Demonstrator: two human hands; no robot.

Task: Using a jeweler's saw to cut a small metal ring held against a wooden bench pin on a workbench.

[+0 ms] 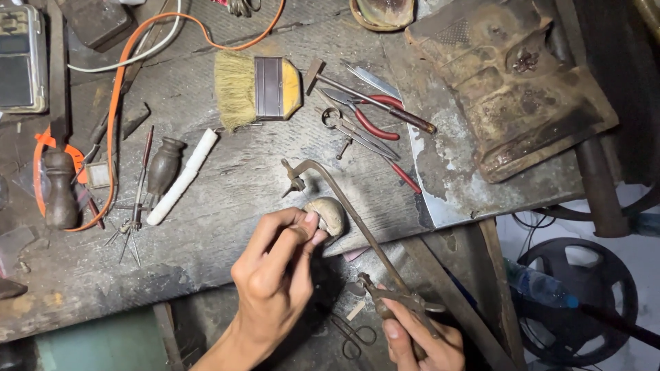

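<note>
Head view: I look down on a worn workbench (227, 206).
Left hand (275, 271): my fingers are pinched together on a small piece held against the pale rounded peg (328, 214) just past the fingertips.
Right hand (419, 340): closed around the saw frame (357, 227) handle, the frame running up beside the left hand.
Beyond: brush (258, 89), pliers (371, 117).

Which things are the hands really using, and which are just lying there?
In use:
left hand, pinching a small piece on the rounded peg
right hand, gripping the saw frame

Lying about:
flat brush
small hammer
red-handled pliers
white stick
orange cable
scissors
</note>
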